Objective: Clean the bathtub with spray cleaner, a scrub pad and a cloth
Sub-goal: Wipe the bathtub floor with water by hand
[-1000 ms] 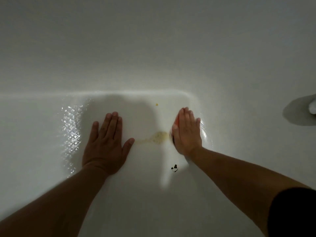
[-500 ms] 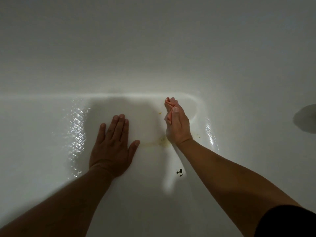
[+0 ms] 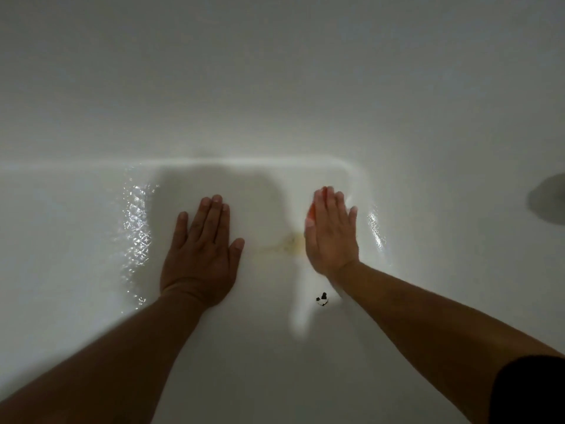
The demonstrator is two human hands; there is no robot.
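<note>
The view looks down into a white bathtub [image 3: 275, 87], its back wall filling the upper half of the frame and its floor the lower half. The two meet along a pale curved line across the middle.

The left hand [image 3: 198, 249] lies flat on the tub floor at centre left, palm down, fingers straight and close together, thumb spread toward the centre. It holds nothing.

The right hand [image 3: 331, 234] sits at centre right, also palm down with straight fingers, pressing on the scrub pad [image 3: 311, 211]. The pad is almost wholly hidden beneath the palm and fingers. Only a narrow orange strip shows along the hand's left edge, between the forefinger and the thumb tip. The fingers are laid over the pad, not curled round it.

A yellowish stain [image 3: 287, 244] smears the floor between the two hands, touching the left side of the right hand just below the visible orange strip. A small black speck [image 3: 321, 299] lies below that hand, close to the wrist.

Wet glints [image 3: 134, 228] on the patterned floor run left of the left hand, and a shorter streak shines right of the right hand. A dark sleeve [image 3: 529, 390] covers the right upper arm at lower right
</note>
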